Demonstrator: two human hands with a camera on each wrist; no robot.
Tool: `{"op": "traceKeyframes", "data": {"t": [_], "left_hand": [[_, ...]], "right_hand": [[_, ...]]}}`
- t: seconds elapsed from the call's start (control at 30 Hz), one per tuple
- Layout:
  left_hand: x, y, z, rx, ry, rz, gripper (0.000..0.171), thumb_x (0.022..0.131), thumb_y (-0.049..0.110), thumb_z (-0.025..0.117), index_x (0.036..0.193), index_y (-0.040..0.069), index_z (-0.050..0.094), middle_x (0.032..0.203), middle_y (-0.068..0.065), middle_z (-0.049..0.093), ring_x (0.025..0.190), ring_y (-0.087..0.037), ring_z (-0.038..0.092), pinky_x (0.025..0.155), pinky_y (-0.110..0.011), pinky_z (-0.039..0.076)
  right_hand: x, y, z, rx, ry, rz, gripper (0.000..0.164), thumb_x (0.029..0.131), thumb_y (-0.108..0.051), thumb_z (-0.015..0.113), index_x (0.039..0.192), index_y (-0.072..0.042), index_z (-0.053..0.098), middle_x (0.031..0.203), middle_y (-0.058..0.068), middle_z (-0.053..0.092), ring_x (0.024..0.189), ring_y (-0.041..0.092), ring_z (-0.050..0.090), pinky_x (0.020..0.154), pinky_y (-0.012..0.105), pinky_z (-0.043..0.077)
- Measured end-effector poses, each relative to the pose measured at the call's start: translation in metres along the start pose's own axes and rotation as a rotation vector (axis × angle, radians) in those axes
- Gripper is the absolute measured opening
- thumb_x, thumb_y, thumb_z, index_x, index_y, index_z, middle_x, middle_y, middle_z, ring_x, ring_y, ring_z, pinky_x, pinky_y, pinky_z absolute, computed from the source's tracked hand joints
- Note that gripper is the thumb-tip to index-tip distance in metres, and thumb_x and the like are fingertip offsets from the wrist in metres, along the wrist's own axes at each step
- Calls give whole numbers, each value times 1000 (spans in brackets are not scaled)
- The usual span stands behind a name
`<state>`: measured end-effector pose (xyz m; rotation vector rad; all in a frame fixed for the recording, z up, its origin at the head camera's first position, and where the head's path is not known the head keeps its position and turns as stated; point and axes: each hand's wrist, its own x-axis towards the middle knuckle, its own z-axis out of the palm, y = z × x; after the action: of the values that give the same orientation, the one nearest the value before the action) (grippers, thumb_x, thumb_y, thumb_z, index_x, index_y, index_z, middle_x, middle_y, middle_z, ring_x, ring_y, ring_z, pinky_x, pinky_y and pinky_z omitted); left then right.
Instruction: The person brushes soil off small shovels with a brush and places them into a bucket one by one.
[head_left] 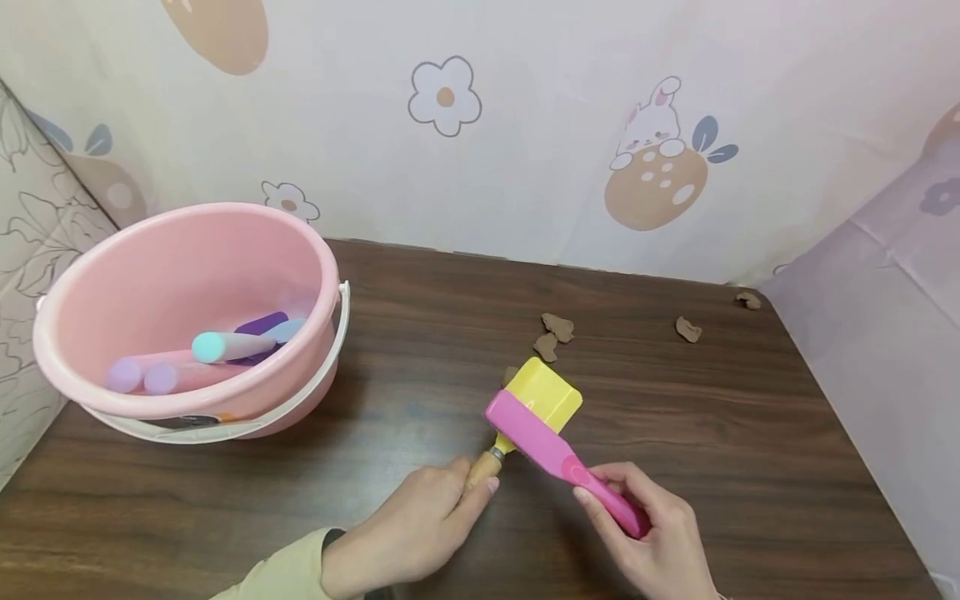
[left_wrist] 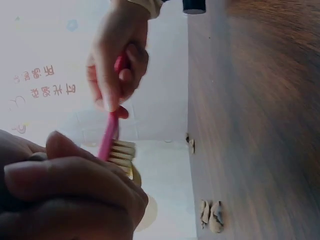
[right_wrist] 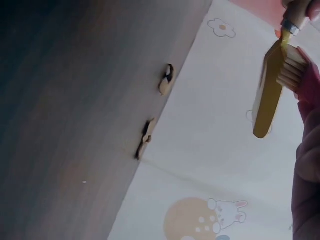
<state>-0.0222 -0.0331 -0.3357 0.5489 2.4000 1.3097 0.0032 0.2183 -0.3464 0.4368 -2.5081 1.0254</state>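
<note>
My left hand (head_left: 416, 521) grips the wooden handle (head_left: 483, 471) of a small yellow shovel (head_left: 553, 393), its blade pointing away from me above the table. In my right hand (head_left: 663, 533) is a pink brush (head_left: 534, 435), held by its handle between thumb and fingers. The brush lies across the lower part of the blade in the head view. Its pale bristles (right_wrist: 292, 72) meet the blade near the neck in the right wrist view. Beyond the shovel, brown curled scraps (head_left: 557, 327) lie on the wood, one partly hidden behind the blade.
A pink bucket (head_left: 300, 400) with a white handle stands at the left, holding several purple, pink and turquoise-handled tools (head_left: 232, 347). Two more brown scraps (head_left: 687, 330) lie at the far right of the dark wooden table (head_left: 750, 433). A patterned cloth wall (head_left: 525, 167) borders the back.
</note>
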Motion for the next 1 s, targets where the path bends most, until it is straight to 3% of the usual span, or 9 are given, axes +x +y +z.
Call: {"op": "traceKeyframes", "data": {"t": [0.33, 0.43, 0.53, 0.63, 0.77, 0.9, 1.0], "left_hand": [[-3, 0, 0, 110, 22, 38, 34, 101, 36, 42, 77, 13, 47, 61, 7, 32, 50, -4, 30, 44, -19, 28], [-5, 1, -2, 119, 13, 50, 32, 102, 34, 42, 77, 14, 44, 62, 7, 31, 52, -4, 31, 46, -19, 28], [-9, 3, -4, 109, 2, 49, 32, 102, 36, 41, 78, 15, 43, 63, 8, 31, 52, -3, 30, 46, -19, 29], [-13, 5, -8, 100, 29, 22, 35, 102, 41, 40, 79, 15, 45, 60, 8, 31, 49, -4, 29, 43, -21, 27], [-11, 6, -14, 82, 66, 1, 38, 101, 43, 40, 76, 14, 45, 57, 8, 32, 46, -4, 28, 41, -21, 26], [-8, 4, -11, 56, 25, 5, 40, 101, 42, 40, 73, 15, 45, 58, 8, 32, 48, -4, 29, 42, -20, 27], [-5, 2, -8, 55, 14, 5, 39, 101, 41, 41, 72, 15, 45, 58, 8, 32, 48, -4, 29, 42, -20, 27]], "right_hand": [[0, 12, 1, -41, -15, -29, 36, 65, 2, 82, 90, -18, 65, 64, -16, 48, 54, -10, 30, 47, 9, 27], [0, 24, -3, -96, 22, -8, 31, 67, -1, 82, 89, -15, 66, 61, -14, 46, 52, -8, 32, 46, 11, 27], [1, 39, -12, -242, 97, 91, 26, 68, -4, 82, 87, -11, 66, 58, -10, 45, 48, -6, 30, 44, 15, 25], [2, 47, -22, -321, 165, 268, 23, 69, -8, 83, 85, -12, 67, 55, -10, 47, 45, -4, 29, 44, 19, 24], [3, 42, -26, -246, 199, 386, 19, 74, -11, 81, 87, -14, 68, 55, -11, 50, 44, -1, 32, 44, 21, 25], [4, 23, -24, -186, 223, 385, 19, 75, -9, 80, 88, -14, 68, 55, -11, 48, 43, -2, 33, 42, 21, 26], [2, 7, -22, -133, 239, 334, 21, 74, -2, 79, 89, -12, 68, 55, -12, 46, 42, -2, 32, 40, 19, 25]]}}
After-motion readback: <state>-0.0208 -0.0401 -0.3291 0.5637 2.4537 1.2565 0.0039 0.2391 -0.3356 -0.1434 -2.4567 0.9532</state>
